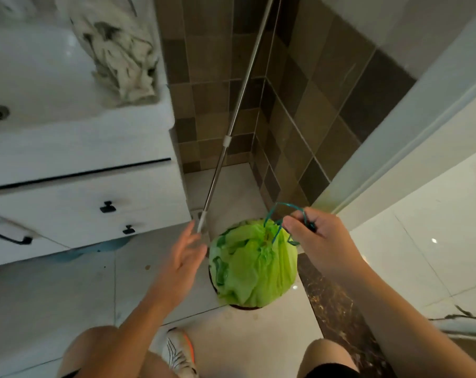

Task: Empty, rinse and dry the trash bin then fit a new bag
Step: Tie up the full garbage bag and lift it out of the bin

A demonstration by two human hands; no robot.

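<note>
The green bag (254, 264) sits gathered over the trash bin (241, 306), of which only a dark sliver of rim shows at the bag's six o'clock; both stand on the pale floor (258, 339), at about four o'clock from the white vanity (76, 192). The right hand (317, 237) curls its fingers around the teal drawstring (282, 207), which loops up from the puckered mouth at the bag's twelve o'clock. The left hand (183, 248) hangs at the bag's nine o'clock, fingers straight and spread, holding nothing, just short of the plastic. The chief risk looks like a one-sided pull: only one loop seems caught, so the mouth may cinch unevenly and leave a gap for rubbish to spill through. With nothing steadying the bin, a lift could drag it up with the bag or tip it. The mop handle (231, 126) leans at eleven o'clock, close enough that a swinging bag might knock it over. Thin plastic could also tear at the drawstring channel if the load is heavy.
</note>
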